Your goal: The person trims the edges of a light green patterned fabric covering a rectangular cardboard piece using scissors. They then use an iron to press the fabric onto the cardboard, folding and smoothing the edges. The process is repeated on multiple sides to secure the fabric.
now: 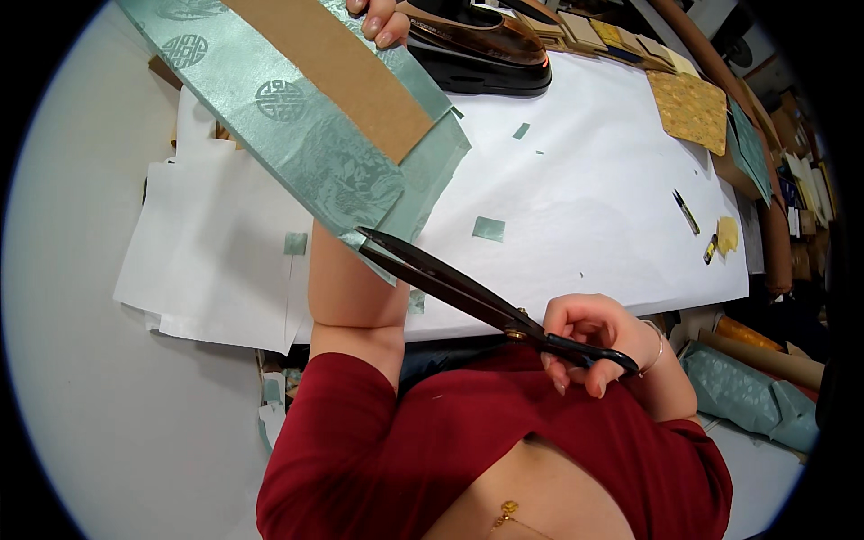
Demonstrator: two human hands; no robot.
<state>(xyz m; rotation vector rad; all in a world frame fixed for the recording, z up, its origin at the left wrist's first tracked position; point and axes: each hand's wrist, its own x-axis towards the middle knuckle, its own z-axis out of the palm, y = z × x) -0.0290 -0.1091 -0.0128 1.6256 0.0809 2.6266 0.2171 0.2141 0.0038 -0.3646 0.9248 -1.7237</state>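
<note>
My left hand (382, 22) shows only its fingertips at the top, closed on the edge of a long board covered in pale green brocade fabric (333, 166). A brown strip (337, 81) of bare board runs down its middle, and loose fabric juts past its lower end. My right hand (598, 340) is closed around the handles of large black scissors (450, 286). The blades are slightly apart, with their tips at the fabric's lower corner. The board hides most of my left hand and part of my left forearm.
White paper (594, 180) covers the table, with small green fabric scraps (489, 229) on it. A black iron (486, 63) stands at the back. To the right are a yellow patterned piece (688, 110), a pen (686, 211) and a roll of green fabric (751, 396).
</note>
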